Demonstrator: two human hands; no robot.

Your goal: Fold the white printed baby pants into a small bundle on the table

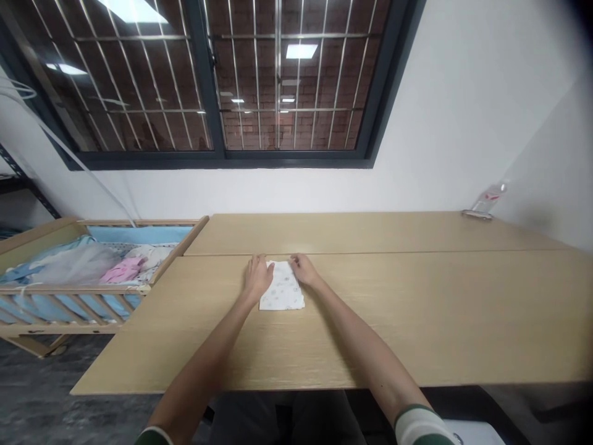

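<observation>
A small white folded cloth with a faint printed pattern lies flat on the wooden table in front of me. At its upper left corner is my left hand, thumb over the edge and fingers curled along the side. My right hand pinches the upper right corner, its fingers bent and pressed together. The cloth's lower edge lies free on the tabletop. My fingertips partly hide both upper corners.
To the left stands a wooden cot with blue lining, holding a pink cloth and other bedding. A clear plastic bottle and a flat dark object are at the far right corner. A barred window is above the table.
</observation>
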